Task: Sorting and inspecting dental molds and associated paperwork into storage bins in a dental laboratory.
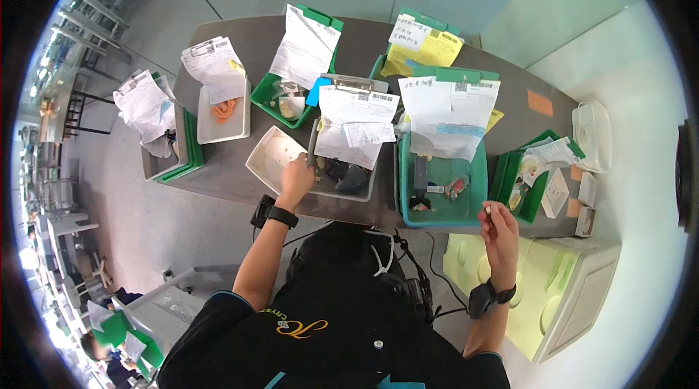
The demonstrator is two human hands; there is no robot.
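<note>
My left hand (297, 176) is bent down where a white open box (261, 163) meets a grey tray (331, 195). Its fingers are drawn together, and whatever they grip is hidden. Inside the grey tray lie dark pieces (351, 178), partly under a clipboard with papers (357, 121). At the near right corner of a teal tray (444, 217), my right hand (499, 234) is raised, palm up, with thumb and fingertips closed on a small whitish piece (488, 210). A dark grey block (420, 176) and a pink-and-white dental model (456, 186) rest in the teal tray.
Green trays (295, 122) with clipped papers stand along the table (218, 170). An orange dental model (223, 110) sits in a white tray (245, 127). Stacked trays (178, 170) are at the left edge. A pale green cabinet (539, 301) stands below right; another person (116, 360) is far lower left.
</note>
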